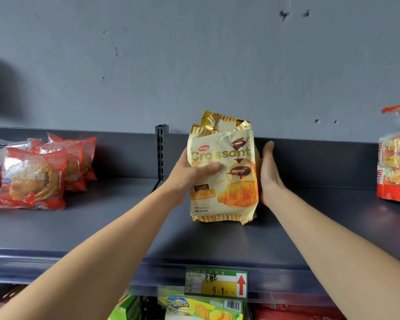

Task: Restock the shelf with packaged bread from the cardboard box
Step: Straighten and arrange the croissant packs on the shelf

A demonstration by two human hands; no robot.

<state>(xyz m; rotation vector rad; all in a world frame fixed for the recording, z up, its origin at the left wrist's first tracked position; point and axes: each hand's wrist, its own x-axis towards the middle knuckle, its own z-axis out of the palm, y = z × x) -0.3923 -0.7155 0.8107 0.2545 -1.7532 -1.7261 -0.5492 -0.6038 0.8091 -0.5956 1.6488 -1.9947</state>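
A cream and gold croissant bag point(231, 181) stands upright on the dark grey shelf point(125, 227), near its back panel. More gold-edged bags show just behind its top. My left hand point(189, 174) grips the bag's left side, thumb across the front and fingers hidden behind. My right hand point(269, 174) lies flat with straight fingers against the bag's right side. The cardboard box is out of view.
Red bread packs point(35, 181) sit at the shelf's left end. Orange and clear bread bags point(397, 167) stand at the right edge. A slotted upright point(161, 151) rises behind the bag. A price tag point(216, 282) hangs on the shelf lip, boxed goods below.
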